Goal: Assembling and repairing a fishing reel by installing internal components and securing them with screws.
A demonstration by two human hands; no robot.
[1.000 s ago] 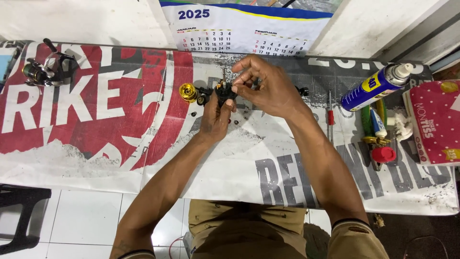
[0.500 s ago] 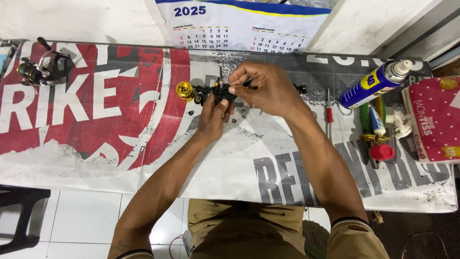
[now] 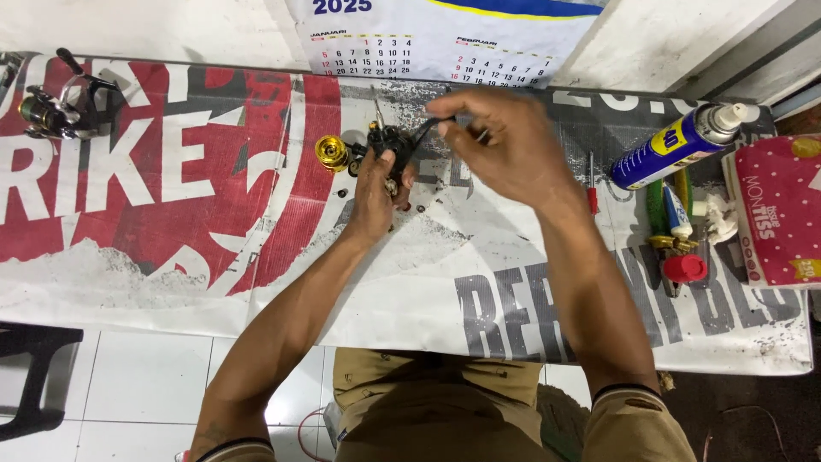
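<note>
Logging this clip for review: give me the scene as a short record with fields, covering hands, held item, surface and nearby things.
left hand: grips a black fishing reel with a gold spool
right hand: at the reel's far side, blurred; grip unclear
surface: table under a printed banner
left end: second reel
right end: blue spray can, red-handled screwdriver, tissue pack
wall: calendar

Single head view, looking steeply down from above the banner-covered table (image 3: 171, 257), fairly near; wall calendar (image 3: 445, 43) at top edge beyond it, wearer's lap below it.
</note>
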